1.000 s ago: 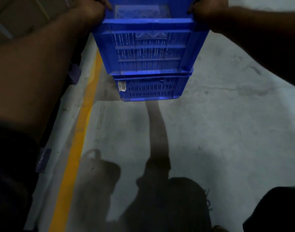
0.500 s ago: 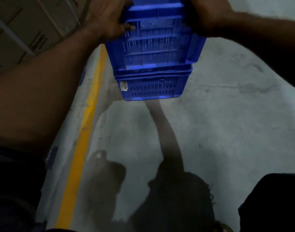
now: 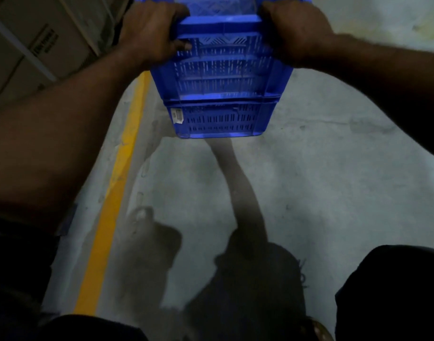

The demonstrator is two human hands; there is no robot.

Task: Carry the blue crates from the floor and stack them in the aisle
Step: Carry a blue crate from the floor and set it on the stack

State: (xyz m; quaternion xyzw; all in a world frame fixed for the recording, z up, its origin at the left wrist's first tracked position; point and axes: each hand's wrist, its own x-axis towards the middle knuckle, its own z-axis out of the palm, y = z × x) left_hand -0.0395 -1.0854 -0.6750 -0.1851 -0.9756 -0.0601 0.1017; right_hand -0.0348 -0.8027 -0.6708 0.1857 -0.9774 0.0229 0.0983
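A blue slotted upper crate [image 3: 223,67] sits on top of a lower blue crate [image 3: 221,120] that stands on the concrete floor and bears a white label on its left side. My left hand [image 3: 153,33] grips the upper crate's near-left rim corner. My right hand [image 3: 294,33] grips its near-right rim corner. The far half of both crates is cut off by the frame's top edge.
A yellow floor line [image 3: 112,195] runs along the left of the aisle. Cardboard boxes on racking [image 3: 34,45] stand beyond it at upper left. Grey concrete floor [image 3: 321,193] spreads to the right. My dark trouser legs [image 3: 393,294] fill the bottom corners.
The upper crate has come down onto the lower crate and now sits squarely over it. Both hands came into fuller view, still holding the rim.
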